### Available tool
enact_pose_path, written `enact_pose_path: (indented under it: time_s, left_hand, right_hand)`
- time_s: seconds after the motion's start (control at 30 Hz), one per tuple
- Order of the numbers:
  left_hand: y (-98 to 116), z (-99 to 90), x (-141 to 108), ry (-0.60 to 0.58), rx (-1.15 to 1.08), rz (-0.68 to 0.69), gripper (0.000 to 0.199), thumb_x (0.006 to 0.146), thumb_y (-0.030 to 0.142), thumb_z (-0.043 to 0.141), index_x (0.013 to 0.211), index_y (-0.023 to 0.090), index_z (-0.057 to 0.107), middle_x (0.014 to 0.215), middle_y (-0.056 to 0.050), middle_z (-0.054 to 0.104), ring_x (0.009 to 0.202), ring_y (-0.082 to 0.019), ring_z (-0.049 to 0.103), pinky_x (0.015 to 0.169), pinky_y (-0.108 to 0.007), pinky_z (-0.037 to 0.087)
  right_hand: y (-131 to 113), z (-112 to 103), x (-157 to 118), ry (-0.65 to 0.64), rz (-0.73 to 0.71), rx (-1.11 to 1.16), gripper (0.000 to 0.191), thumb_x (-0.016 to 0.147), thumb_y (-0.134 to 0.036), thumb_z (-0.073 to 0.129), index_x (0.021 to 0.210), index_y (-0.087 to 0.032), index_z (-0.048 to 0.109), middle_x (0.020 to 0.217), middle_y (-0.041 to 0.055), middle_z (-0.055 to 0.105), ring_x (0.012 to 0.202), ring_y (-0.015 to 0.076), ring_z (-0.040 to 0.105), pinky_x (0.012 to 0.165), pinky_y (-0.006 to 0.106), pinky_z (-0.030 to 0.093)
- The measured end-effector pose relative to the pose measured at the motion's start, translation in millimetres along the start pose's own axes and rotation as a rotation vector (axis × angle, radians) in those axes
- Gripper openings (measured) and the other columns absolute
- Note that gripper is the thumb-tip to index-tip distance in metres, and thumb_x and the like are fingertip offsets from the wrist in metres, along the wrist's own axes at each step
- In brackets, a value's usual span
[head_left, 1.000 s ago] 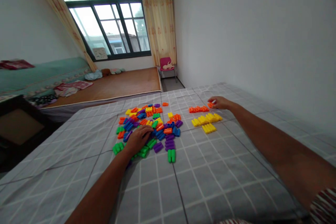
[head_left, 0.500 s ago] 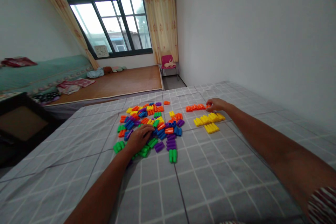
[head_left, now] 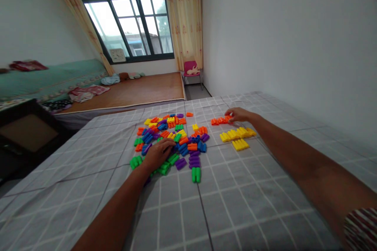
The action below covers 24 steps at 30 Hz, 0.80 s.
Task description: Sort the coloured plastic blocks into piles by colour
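At one o'clock on sheet: orange row, right hand pinching end block; straight, level pressure should best align row. At eleven o'clock: left hand on pile; cannot tell grip.

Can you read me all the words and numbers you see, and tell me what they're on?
No words or numbers can be read.
Square, clock-like thing by the window: marks too small and blurred to read.
Colourful blocks: no writing that I can make out.

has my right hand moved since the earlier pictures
Yes, your right hand has moved left, judged against the row of yellow blocks.
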State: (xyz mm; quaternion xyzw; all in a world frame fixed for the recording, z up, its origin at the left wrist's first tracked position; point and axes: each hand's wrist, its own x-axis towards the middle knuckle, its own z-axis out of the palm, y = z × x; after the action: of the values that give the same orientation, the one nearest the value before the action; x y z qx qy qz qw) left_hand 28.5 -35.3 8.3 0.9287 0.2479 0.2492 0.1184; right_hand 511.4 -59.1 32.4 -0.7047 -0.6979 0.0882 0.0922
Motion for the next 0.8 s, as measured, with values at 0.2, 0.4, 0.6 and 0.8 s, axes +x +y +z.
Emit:
enact_pose_path:
  time_s: [0.2,0.4,0.6,0.8]
  left_hand:
    - [1.6,-0.9,0.2,-0.009,0.004,0.000,0.024,0.094,0.025,0.044,0.103,0.023,0.066,0.110,-0.004,0.067,0.102,-0.016,0.063,0.090,-0.030,0.051]
    - [1.0,0.0,0.1,-0.003,0.011,-0.007,0.024,0.094,0.025,0.043,0.104,0.023,0.066,0.111,-0.004,0.067,0.102,-0.017,0.063,0.091,-0.032,0.050]
    - [5.5,-3.3,0.5,-0.009,0.000,-0.007,0.025,0.095,0.028,0.043,0.104,0.022,0.066,0.110,-0.006,0.067,0.101,-0.017,0.063,0.090,-0.032,0.051]
    - [21.4,-10.3,3.2,-0.006,0.038,0.007,0.027,0.094,0.032,0.046,0.109,0.022,0.066,0.114,-0.007,0.066,0.108,-0.020,0.060,0.096,-0.036,0.048]
  right_hand:
    - [1.2,1.7,-2.9,-0.005,0.042,0.029,0.050,0.068,-0.032,0.074,0.116,-0.023,0.066,0.110,0.0055,0.070,0.091,0.0209,0.067,0.078,0.029,0.051]
    - [-7.3,-5.5,1.9,0.066,0.010,0.009,0.050,0.072,-0.035,0.073,0.119,-0.021,0.065,0.117,0.0079,0.068,0.097,0.0218,0.065,0.082,0.031,0.050]
    - [-55.8,17.8,14.5,0.088,-0.177,-0.093,0.044,0.078,-0.036,0.069,0.121,-0.027,0.065,0.124,0.0082,0.065,0.116,0.0276,0.055,0.095,0.040,0.045]
    - [-69.4,36.4,19.5,-0.052,-0.185,-0.085,0.046,0.079,-0.028,0.065,0.125,-0.030,0.063,0.123,0.0059,0.066,0.111,0.0267,0.060,0.092,0.038,0.046]
